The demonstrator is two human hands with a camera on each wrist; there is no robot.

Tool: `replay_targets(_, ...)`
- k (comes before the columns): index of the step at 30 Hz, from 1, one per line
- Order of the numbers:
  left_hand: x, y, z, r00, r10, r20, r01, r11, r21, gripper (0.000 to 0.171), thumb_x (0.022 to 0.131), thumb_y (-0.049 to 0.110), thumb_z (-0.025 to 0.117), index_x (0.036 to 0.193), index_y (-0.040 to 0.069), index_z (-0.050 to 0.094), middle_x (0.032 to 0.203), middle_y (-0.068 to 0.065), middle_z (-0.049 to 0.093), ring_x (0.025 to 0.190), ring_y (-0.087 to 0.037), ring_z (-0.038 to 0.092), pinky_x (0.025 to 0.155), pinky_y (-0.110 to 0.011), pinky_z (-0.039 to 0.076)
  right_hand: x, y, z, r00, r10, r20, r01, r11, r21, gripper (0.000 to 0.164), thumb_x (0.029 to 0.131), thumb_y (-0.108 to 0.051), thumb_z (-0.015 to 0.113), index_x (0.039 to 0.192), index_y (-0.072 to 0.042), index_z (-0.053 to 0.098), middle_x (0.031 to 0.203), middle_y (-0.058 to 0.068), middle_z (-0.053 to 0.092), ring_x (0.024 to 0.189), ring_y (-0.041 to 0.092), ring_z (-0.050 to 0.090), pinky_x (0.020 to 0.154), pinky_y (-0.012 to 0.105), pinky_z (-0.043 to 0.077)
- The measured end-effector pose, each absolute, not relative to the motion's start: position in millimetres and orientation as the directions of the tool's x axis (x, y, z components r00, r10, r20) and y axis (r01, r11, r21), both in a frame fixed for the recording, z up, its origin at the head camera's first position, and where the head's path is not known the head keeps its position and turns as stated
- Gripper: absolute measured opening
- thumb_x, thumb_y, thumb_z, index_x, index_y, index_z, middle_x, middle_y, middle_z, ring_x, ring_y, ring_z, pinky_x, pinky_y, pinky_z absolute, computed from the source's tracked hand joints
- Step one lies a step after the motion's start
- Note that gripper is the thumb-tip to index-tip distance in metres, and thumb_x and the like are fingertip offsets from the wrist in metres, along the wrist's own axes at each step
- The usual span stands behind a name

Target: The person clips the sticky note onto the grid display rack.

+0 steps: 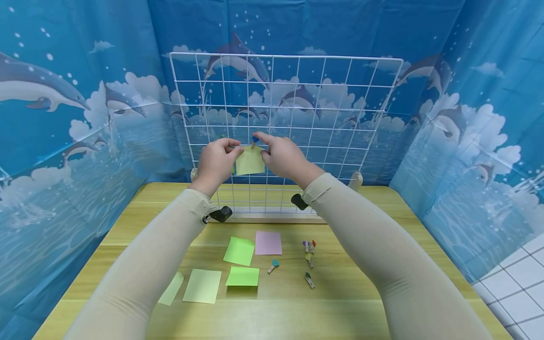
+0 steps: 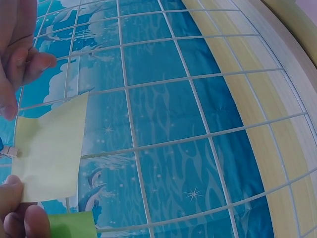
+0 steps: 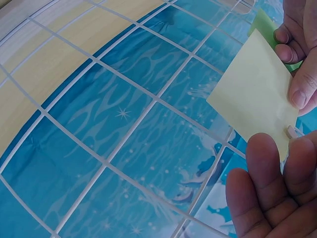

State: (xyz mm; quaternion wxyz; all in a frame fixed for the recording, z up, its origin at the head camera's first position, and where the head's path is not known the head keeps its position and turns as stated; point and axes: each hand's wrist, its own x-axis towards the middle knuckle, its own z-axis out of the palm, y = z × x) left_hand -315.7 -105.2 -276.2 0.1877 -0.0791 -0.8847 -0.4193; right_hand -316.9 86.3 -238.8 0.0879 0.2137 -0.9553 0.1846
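A pale yellow sticky note [image 1: 250,162] hangs against the white wire grid [image 1: 312,108], with a small blue-topped clothespin [image 1: 254,140] at its top edge. My left hand [image 1: 216,160] pinches the note's left edge between thumb and fingers. On the other side my right hand [image 1: 286,156] has its index fingertip at the clothespin's blue top and its thumb apart, by the note's right edge. Behind my left fingers, a green sticky note [image 3: 262,27] is partly hidden. The right wrist view shows the right fingers [image 3: 262,163] spread below the yellow note.
On the wooden table [image 1: 340,302] lie bright green notes [image 1: 239,251], a pink note [image 1: 268,243] and pale yellow notes [image 1: 202,286]. A teal-topped clothespin [image 1: 273,266] is beside them. More clothespins [image 1: 309,280] lie to the right. A dolphin-print curtain [image 1: 340,28] surrounds the table.
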Motion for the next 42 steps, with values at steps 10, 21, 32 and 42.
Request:
replay_targets(10, -315.3, -106.4, -276.1, -0.913, -0.017, 0.408, 0.306, 0.634, 0.711, 0.034, 0.107, 0.040, 0.063, 0.129, 0.017, 0.073, 0.104, -0.003, 0.074, 0.074, -0.022, 0.062, 0.060, -0.035, 0.047, -317.1, 85.9, -237.7, -0.886, -0.396, 0.242, -0.457, 0.834, -0.308, 0.058, 0.112, -0.020, 0.049, 0.167, -0.027, 0.032, 0.052, 0.002, 0.043, 0.042, 0.016, 0.032, 0.046, 0.029, 0.032)
replay_targets(21, -314.0, -106.6, -275.2, -0.911, -0.021, 0.412, 0.306, 0.638, 0.707, 0.033, 0.106, 0.040, 0.063, 0.129, 0.018, 0.074, 0.104, -0.003, 0.075, 0.075, -0.022, 0.063, 0.060, -0.034, 0.048, -316.4, 84.2, -234.4, -0.885, -0.410, 0.223, -0.461, 0.840, -0.286, 0.059, 0.112, -0.020, 0.049, 0.167, -0.027, 0.031, 0.054, 0.003, 0.045, 0.044, 0.017, 0.033, 0.047, 0.029, 0.033)
replay_targets(32, -313.1, -106.0, -273.7, -0.916, -0.018, 0.401, 0.298, 0.639, 0.709, 0.033, 0.107, 0.040, 0.063, 0.129, 0.018, 0.074, 0.105, -0.003, 0.074, 0.074, -0.022, 0.062, 0.060, -0.033, 0.047, -316.7, 82.8, -231.7, -0.896, -0.399, 0.193, -0.442, 0.840, -0.315, 0.058, 0.112, -0.022, 0.048, 0.167, -0.033, 0.031, 0.054, 0.002, 0.044, 0.044, 0.017, 0.033, 0.047, 0.029, 0.034)
replay_targets(42, -312.1, -106.2, -273.0, -0.924, -0.001, 0.383, 0.292, 0.643, 0.708, 0.037, 0.107, 0.041, 0.062, 0.134, 0.019, 0.072, 0.107, -0.003, 0.075, 0.073, -0.022, 0.062, 0.059, -0.034, 0.047, -317.5, 83.9, -231.7, -0.907, -0.385, 0.172, -0.422, 0.813, -0.401, 0.058, 0.112, -0.024, 0.051, 0.166, -0.036, 0.032, 0.061, 0.003, 0.046, 0.047, 0.017, 0.036, 0.048, 0.029, 0.035)
